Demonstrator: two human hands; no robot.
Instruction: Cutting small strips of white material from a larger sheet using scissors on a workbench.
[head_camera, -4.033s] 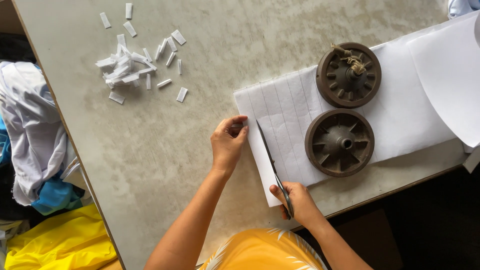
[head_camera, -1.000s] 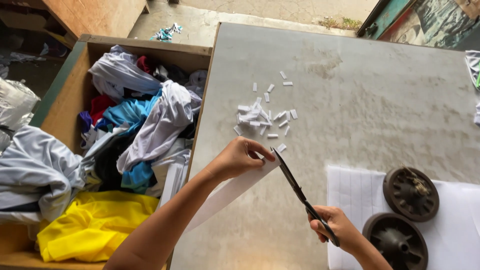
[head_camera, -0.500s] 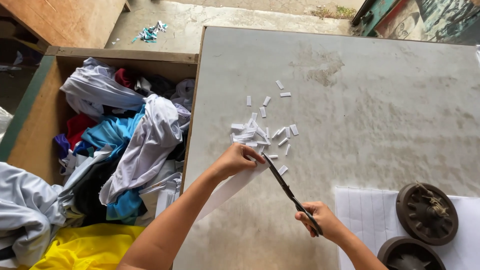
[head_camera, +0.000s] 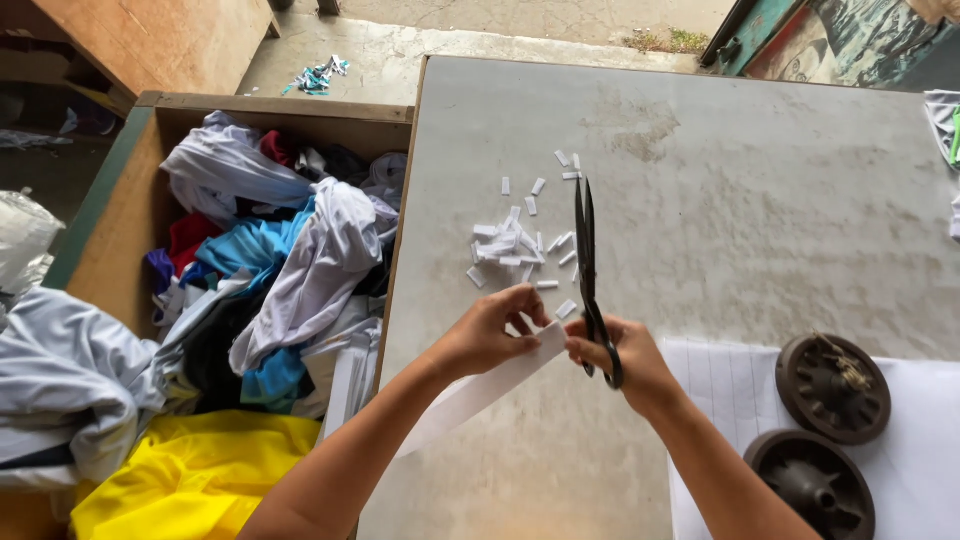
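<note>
Raised now, right hand (head_camera: 620, 355) grips shut scissors (head_camera: 588, 260); left hand (head_camera: 492, 335) pinches paper strip (head_camera: 480, 390).

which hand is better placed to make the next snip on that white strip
Right. The right hand already grips the black scissors, blades shut and pointing away, beside the strip's end. The left hand is busy pinching the white strip.

Left hand (head_camera: 492, 332): pinches a white paper strip (head_camera: 480, 388) by its end.
Right hand (head_camera: 618, 358): holds black scissors (head_camera: 588, 262), blades together, pointing away.
Desk (head_camera: 760, 190): grey; small heap of paper bits (head_camera: 515, 245) just beyond the hands.
Right side: two dark wheels (head_camera: 832, 385) on white sheets (head_camera: 925, 440).
Left side: wooden box (head_camera: 120, 225) of clothes (head_camera: 270, 270).
</note>
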